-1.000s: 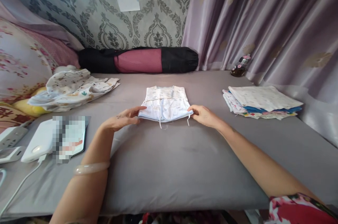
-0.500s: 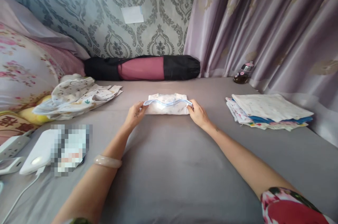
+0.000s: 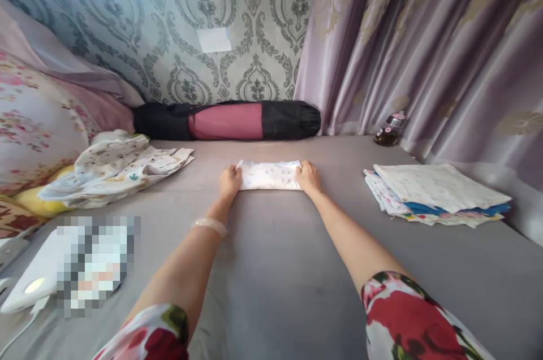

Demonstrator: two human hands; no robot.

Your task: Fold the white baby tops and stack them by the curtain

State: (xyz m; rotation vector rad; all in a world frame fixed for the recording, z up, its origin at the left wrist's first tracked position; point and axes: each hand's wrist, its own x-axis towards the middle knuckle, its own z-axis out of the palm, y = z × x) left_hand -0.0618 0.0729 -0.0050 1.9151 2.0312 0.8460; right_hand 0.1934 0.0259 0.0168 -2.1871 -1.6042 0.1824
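- Closest in, floral sleeves (image 3: pixel 418 320) enter from the bottom edge; a pale bangle (image 3: pixel 210 226) circles the left forearm.
- At lower left, a white device (image 3: pixel 36 286) with a white cable (image 3: pixel 25 330) lies beside a flat item (image 3: pixel 102 264); pixelation covers that item and part of the device, so neither reads clearly. White blocks (image 3: pixel 11 251) are cut off by the left edge.
- The folded cloth (image 3: pixel 270 176) lies crosswise on the gray sheet (image 3: pixel 280 258), between the hands. The left hand (image 3: pixel 230 179) grasps its left end and the right hand (image 3: pixel 309 178) its right end, fingers closed on the fabric. Some fingertips and both ends are hidden by the grip.
- Well to the right, a stack of cloths (image 3: pixel 443 187) sits apart from the right hand; to the left, a rumpled printed cloth (image 3: pixel 123 170) lies partly over a yellow item (image 3: pixel 36 196), near a floral pillow (image 3: pixel 38 117). Nothing stands between the hands and the folded cloth.
- Beyond, a black and pink roll (image 3: pixel 227 121) lies along the patterned wall (image 3: pixel 254 4), with a dark bottle (image 3: pixel 388 130) by the curtain (image 3: pixel 373 38). A white card (image 3: pixel 215 40) is on the wall.
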